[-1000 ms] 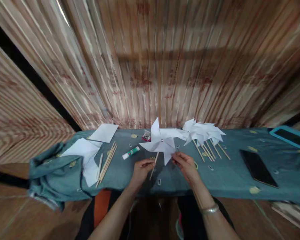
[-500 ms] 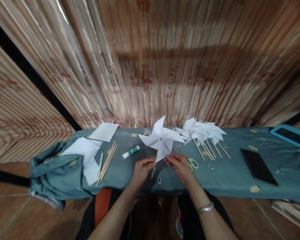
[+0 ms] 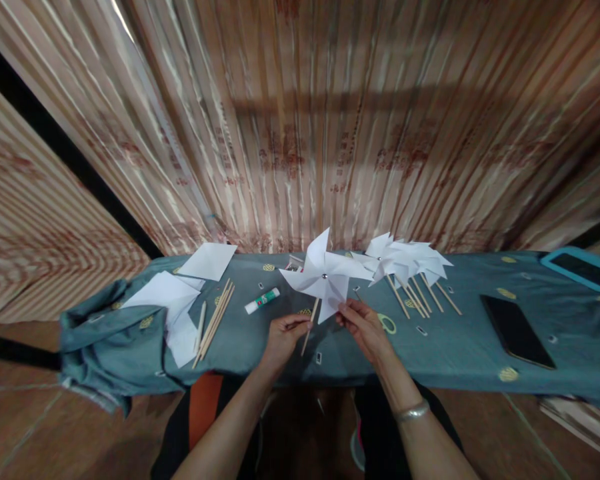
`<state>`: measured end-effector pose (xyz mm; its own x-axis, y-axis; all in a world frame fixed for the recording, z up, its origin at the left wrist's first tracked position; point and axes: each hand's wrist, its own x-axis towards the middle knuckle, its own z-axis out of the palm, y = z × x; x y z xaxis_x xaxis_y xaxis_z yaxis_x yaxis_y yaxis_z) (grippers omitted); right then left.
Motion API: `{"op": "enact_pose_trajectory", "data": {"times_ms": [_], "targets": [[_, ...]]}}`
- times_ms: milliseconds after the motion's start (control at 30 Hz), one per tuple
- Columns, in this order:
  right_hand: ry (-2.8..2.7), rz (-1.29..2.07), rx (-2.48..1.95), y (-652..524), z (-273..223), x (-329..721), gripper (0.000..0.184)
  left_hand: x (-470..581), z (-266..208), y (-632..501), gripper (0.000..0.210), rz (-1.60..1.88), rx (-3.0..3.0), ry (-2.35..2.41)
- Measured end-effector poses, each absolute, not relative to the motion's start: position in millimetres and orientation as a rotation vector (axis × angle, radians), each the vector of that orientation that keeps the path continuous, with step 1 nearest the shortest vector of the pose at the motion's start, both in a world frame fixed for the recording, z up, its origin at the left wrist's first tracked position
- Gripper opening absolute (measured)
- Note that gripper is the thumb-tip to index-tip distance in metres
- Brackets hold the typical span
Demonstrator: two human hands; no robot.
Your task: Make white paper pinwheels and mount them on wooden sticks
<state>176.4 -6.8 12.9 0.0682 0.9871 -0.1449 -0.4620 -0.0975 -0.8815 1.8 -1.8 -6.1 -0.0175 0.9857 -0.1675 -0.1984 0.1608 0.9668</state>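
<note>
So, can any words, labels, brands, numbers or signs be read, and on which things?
No text is legible.
White-and-green cylindrical glue stick: label too small.
Striped beige-brown fabric curtain: red print too blurred.
Blue-green fabric tablecloth: small marks illegible.
White paper pinwheel: no writing visible.

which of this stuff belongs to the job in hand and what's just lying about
Likely part of it:
pinwheel, its stick in the left hand, a paper blade at the right hand
grouped pinwheels
wooden sticks
white paper sheets
probably glue stick and green scissors handle, partly hidden

Seemingly just lying about:
black smartphone
blue-framed device
</note>
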Motion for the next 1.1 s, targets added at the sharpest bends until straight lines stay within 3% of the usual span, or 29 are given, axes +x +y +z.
{"op": "enact_pose_trajectory", "data": {"times_ms": [600,1100], "targets": [[-0.709,1.419,-0.932,-6.4,10.2,176.3,0.029,4.6,-8.5,-5.5,0.027,1.159,0.908,1.068],[-0.958,1.467,-1.084,-16.0,15.6,166.7,0.039,3.8,-7.1,-2.9,0.025,1.131,0.968,1.13]]}}
